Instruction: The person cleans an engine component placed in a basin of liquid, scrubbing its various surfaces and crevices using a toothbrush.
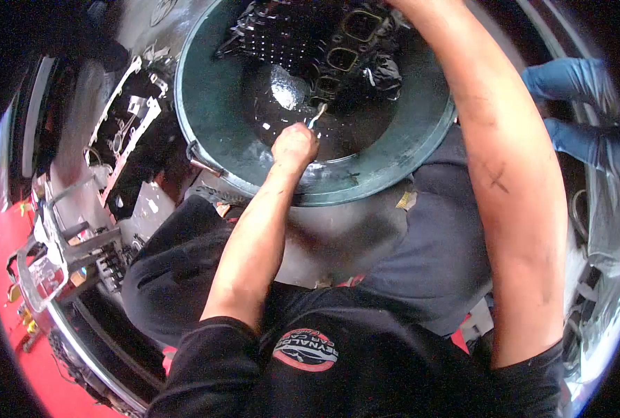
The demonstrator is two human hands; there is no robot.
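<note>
My left hand point(296, 145) is closed around the handle of a thin brush point(318, 115) with a pale tip, which points away from me. The tip is at the near end of a dark engine part with a row of gasket-rimmed ports point(342, 60), likely an intake manifold. This part lies in a round green tub point(205, 83) with dark liquid at the bottom. My right arm reaches over the tub's right side to the top edge of the view. The right hand itself is cut off, so what it touches is hidden.
Left of the tub lie a pale gasket-like frame point(132, 115) and other metal parts. A metal stand point(45, 261) is farther left, beside a red surface point(10, 369). Another person's jeans point(567, 104) show at the right. The tub's handle point(204, 160) juts out near my left forearm.
</note>
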